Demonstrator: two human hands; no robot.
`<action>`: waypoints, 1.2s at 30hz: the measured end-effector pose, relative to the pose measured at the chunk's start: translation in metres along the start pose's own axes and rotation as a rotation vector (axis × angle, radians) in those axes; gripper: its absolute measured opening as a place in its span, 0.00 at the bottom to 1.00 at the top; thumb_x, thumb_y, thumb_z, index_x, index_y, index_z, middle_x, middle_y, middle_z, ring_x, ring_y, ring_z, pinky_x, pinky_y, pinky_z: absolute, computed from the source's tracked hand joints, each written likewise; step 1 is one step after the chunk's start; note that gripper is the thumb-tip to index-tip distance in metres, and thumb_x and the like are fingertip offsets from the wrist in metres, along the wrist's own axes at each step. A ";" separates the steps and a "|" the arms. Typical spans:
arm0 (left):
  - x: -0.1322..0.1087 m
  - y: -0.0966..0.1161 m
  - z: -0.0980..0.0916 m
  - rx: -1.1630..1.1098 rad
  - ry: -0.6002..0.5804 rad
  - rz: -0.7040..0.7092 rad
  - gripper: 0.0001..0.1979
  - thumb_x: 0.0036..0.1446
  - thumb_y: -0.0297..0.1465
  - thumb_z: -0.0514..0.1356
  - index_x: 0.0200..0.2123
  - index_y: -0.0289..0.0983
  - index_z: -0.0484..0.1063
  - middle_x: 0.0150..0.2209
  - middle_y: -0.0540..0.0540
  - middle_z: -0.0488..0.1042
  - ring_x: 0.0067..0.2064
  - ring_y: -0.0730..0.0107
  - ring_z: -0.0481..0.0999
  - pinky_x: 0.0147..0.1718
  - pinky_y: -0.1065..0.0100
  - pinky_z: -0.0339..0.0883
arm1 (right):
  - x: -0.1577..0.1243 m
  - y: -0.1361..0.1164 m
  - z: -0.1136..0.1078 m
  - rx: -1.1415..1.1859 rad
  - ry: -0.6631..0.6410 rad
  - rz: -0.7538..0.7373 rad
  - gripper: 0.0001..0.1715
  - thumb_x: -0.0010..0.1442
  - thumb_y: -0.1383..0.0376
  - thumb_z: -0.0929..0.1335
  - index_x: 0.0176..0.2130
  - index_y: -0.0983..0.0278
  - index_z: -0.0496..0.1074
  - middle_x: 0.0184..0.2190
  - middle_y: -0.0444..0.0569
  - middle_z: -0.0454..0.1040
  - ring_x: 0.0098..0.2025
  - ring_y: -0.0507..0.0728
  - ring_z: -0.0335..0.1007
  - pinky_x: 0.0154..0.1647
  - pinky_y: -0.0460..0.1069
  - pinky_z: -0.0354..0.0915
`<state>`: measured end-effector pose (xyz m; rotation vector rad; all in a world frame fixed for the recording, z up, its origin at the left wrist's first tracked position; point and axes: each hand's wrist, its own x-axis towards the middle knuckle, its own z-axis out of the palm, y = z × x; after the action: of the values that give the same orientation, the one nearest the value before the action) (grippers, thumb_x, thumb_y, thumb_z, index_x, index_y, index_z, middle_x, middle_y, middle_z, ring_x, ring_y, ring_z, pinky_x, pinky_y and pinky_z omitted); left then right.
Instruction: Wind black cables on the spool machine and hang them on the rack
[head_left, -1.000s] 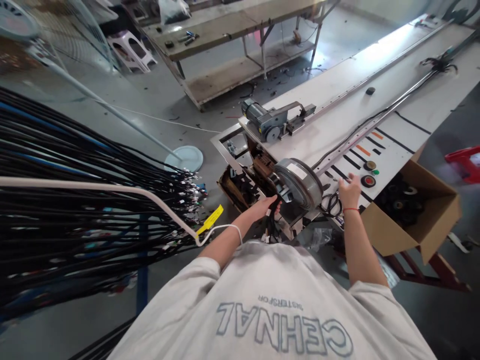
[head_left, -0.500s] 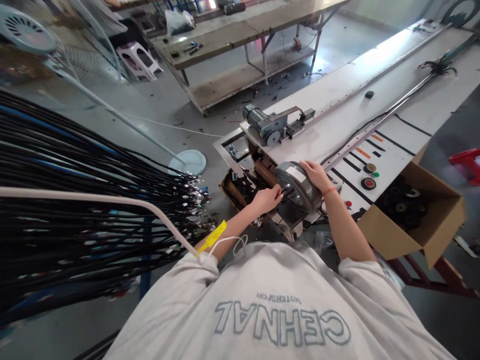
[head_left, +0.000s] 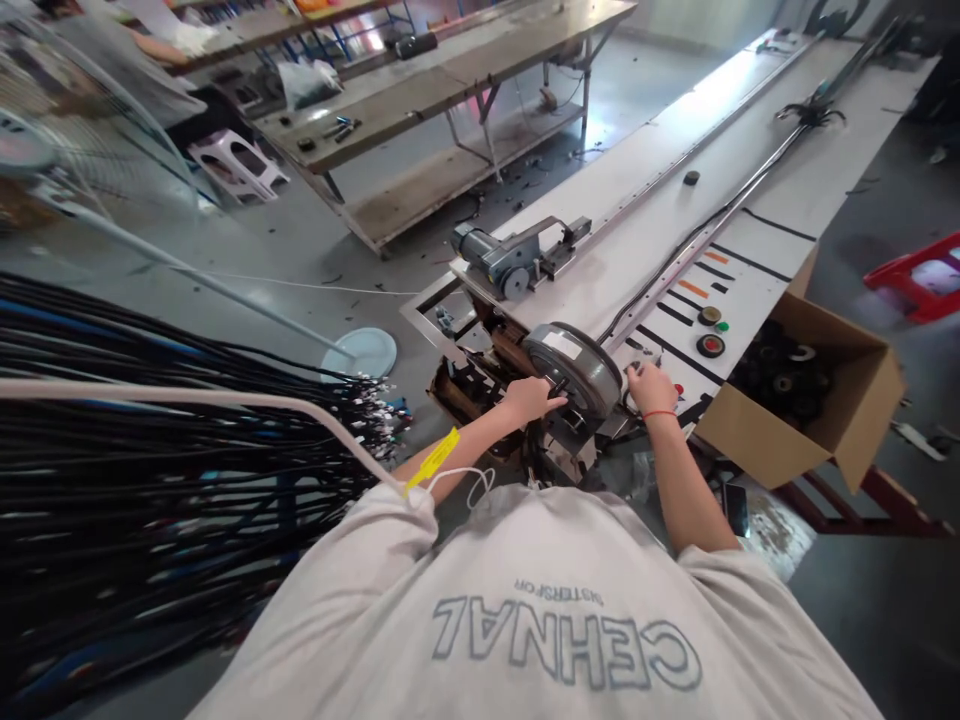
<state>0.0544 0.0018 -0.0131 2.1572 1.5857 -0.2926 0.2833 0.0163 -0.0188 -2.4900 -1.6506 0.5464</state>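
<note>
A grey metal wheel (head_left: 589, 375) with a white label on its rim stands at the near end of the long white bench (head_left: 637, 200). To the wheel's left, my left hand (head_left: 529, 400) is closed around the dark rod (head_left: 559, 387) that sticks out of its hub, one finger partly extended. My right hand (head_left: 652, 388) is off the wheel, just right of it at the bench end. Its fingers are bent together by small metal fittings; what they hold, if anything, is hidden. Thin black cable (head_left: 637, 290) runs along the bench beyond the wheel.
A motor unit (head_left: 487, 255) is mounted on the bench's left edge. An open cardboard box (head_left: 862, 400) of dark rolls stands right. Bundled black cables (head_left: 187, 450) and a fan stand (head_left: 360, 352) are left. Tape rolls, including a red-centred one (head_left: 710, 345), lie on the bench.
My right hand has left the wheel's rim and come down to the bench end beside it. My left hand stays at the hub rod. The whole view has shifted.
</note>
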 end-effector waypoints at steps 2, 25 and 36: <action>0.005 -0.017 -0.008 -0.018 -0.002 -0.016 0.29 0.59 0.54 0.50 0.32 0.34 0.75 0.30 0.39 0.79 0.39 0.57 0.79 0.35 0.68 0.68 | -0.012 0.017 0.014 -0.129 0.027 0.094 0.23 0.58 0.64 0.65 0.51 0.72 0.66 0.43 0.65 0.70 0.47 0.66 0.69 0.45 0.55 0.64; -0.010 -0.051 -0.028 0.040 0.308 -0.044 0.27 0.62 0.52 0.48 0.46 0.38 0.75 0.40 0.38 0.79 0.44 0.54 0.78 0.42 0.64 0.68 | -0.098 -0.066 0.058 1.257 -1.476 -0.153 0.41 0.56 0.32 0.54 0.30 0.65 0.66 0.36 0.60 0.77 0.37 0.60 0.76 0.35 0.52 0.71; -0.005 -0.066 -0.023 -0.052 0.116 -0.008 0.27 0.65 0.47 0.41 0.40 0.35 0.71 0.40 0.37 0.78 0.43 0.57 0.78 0.40 0.66 0.67 | -0.098 0.052 0.034 0.870 -0.220 -0.079 0.29 0.60 0.40 0.58 0.26 0.61 0.64 0.19 0.48 0.69 0.25 0.58 0.69 0.30 0.51 0.66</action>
<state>-0.0118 0.0244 -0.0056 2.1631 1.6464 -0.1286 0.2830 -0.0980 -0.0416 -1.7566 -1.1710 1.2359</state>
